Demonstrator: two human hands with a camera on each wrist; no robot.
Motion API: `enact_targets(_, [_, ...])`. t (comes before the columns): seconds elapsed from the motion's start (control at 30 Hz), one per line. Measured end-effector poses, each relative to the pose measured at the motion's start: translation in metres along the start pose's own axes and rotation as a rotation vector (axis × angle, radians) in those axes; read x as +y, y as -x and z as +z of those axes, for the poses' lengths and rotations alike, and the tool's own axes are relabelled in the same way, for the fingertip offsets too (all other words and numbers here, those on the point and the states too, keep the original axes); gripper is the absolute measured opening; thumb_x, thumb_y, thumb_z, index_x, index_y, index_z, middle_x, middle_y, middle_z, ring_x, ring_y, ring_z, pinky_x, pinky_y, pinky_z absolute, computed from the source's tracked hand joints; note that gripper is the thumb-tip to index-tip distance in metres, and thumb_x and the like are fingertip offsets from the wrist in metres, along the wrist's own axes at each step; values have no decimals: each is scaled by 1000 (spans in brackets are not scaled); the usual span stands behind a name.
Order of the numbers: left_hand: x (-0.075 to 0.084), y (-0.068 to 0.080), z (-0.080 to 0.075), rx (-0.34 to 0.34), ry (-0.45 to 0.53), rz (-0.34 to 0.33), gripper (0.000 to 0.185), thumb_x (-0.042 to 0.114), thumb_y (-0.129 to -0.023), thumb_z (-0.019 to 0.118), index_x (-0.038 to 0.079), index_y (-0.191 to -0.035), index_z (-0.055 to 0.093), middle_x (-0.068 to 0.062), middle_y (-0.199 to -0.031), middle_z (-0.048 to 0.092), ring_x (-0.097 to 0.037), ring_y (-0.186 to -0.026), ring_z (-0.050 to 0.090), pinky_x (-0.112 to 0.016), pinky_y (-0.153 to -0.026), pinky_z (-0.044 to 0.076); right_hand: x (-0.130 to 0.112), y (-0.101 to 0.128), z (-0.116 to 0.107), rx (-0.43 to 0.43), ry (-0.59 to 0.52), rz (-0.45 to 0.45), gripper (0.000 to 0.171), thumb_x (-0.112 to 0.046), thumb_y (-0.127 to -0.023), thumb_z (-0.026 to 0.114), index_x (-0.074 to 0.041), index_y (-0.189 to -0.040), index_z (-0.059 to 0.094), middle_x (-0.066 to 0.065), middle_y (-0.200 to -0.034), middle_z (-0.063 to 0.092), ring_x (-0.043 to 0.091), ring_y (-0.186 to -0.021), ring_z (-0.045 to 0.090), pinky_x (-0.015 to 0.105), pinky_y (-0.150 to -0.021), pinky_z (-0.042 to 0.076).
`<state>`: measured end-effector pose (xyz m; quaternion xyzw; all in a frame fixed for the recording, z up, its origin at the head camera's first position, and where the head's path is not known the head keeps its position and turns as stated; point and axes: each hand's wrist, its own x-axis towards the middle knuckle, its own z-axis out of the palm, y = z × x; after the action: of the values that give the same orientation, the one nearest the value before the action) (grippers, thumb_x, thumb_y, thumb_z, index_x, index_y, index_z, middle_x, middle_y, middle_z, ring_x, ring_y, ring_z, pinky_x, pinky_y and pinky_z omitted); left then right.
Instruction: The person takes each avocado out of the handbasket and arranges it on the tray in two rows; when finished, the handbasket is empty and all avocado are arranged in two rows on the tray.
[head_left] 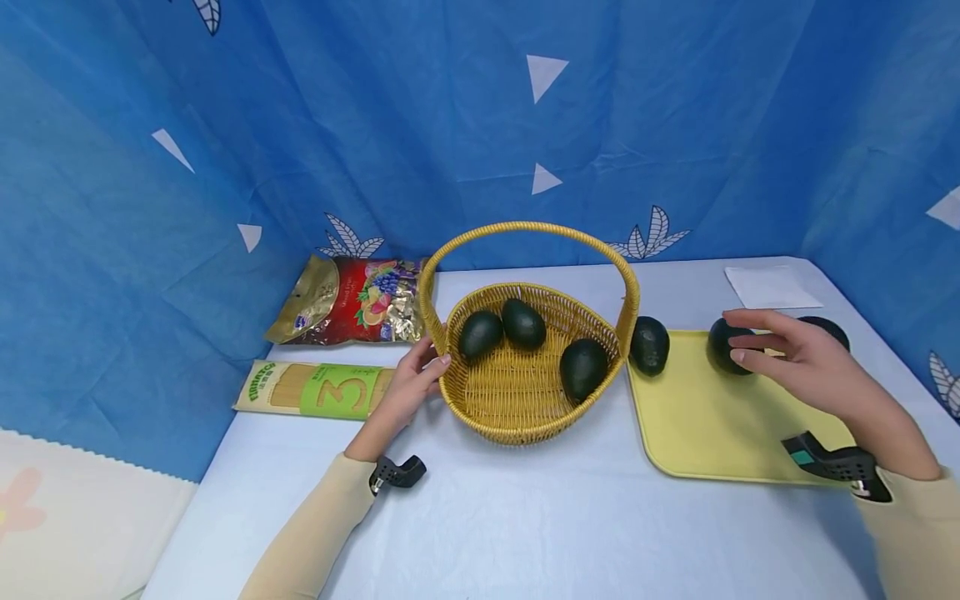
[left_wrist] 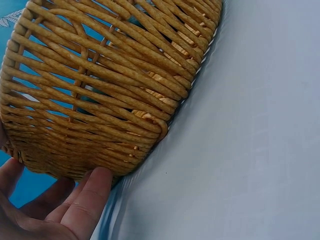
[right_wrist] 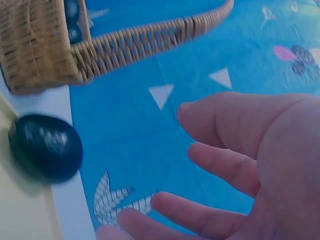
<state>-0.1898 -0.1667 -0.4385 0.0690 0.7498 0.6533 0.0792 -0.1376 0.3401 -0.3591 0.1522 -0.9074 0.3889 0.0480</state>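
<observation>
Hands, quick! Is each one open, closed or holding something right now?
Left hand: holding the basket at its rim.
Right hand: open, empty, near an avocado.

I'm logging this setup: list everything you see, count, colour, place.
table: one, white, under everything
basket: one, golden, mid-table
basket avocados: three, dark green, inside it
tray: one, yellow, right of basket
tray avocados: two, dark green, at back edge
dark item: one, near-black, tray's back right, partly hidden
fruit bag: one, red-gold, back left
noodle pack: one, cream-and-green, nearer than bag
sheet: one, white, behind tray
backdrop: count unclear, blue, behind and beside table
flowered cloth: one, cream, lower left
wrist devices: two, black, one per wrist
sleeves: two, beige, forearms
left hand: one, holding basket's left side
right hand: one, over tray, empty
</observation>
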Motion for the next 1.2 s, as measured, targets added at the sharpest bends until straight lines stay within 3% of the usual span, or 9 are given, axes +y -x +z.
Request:
enact_targets(0.2, [-1,0,0,7,-6,-8,62,16,-104,56,19,-161,32,-25,-150,47,-37,-127,57,-28,-86,63,-26,-6,15,-75,10,-45,48,-8,-98,66,-3,-143,54,-40,-128,49,-23,-105,55,5,-76,53])
enact_targets(0.37, [-2,0,0,8,-16,-3,62,15,-104,55,17,-161,31,-26,-150,46,-38,-128,57,-30,-87,64,-55,-15,33,-153,-4,-104,47,-8,-96,68,-7,-142,57,1,-141,61,-18,-110,57,12,-78,58])
enact_targets(0.47, [-1,1,0,7,-14,-2,62,15,-104,55,18,-161,31,-25,-151,46,-39,-128,57,-31,-88,64,-71,-22,43,-197,2,-161,48,-6,-95,69,-7,-141,58,17,-141,61,-3,-111,65,18,-81,60])
enact_targets(0.63, [-1,1,0,10,-15,-4,62,15,-104,55,20,-161,31,-25,-150,47,-37,-127,57,-28,-86,64,-88,-29,54,-177,100,-172,45,-11,-95,70,-7,-139,60,15,-135,65,28,-109,68,29,-79,63])
enact_targets(0.8, [-2,0,1,10,17,-3,62,12,-104,56,17,-161,32,-26,-149,48,-35,-126,58,-28,-85,64,-97,-31,57,-186,162,-97,40,-16,-96,70,-7,-134,64,14,-123,70,22,-101,68,31,-75,61])
enact_targets(0.97, [-2,-1,1,11,24,1,63,12,-103,56,18,-161,32,-26,-148,48,-35,-124,59,-28,-84,64,-108,-36,63,-242,150,-87,37,-19,-96,69,-8,-131,66,7,-112,73,14,-92,67,25,-71,58])
enact_targets(1.2, [-1,-1,1,13,17,4,62,12,-103,56,17,-161,32,-26,-148,48,-32,-122,59,-26,-83,64,-123,-54,82,-271,107,-136,42,-22,-96,71,-10,-135,63,12,-123,71,16,-96,69,30,-75,59])
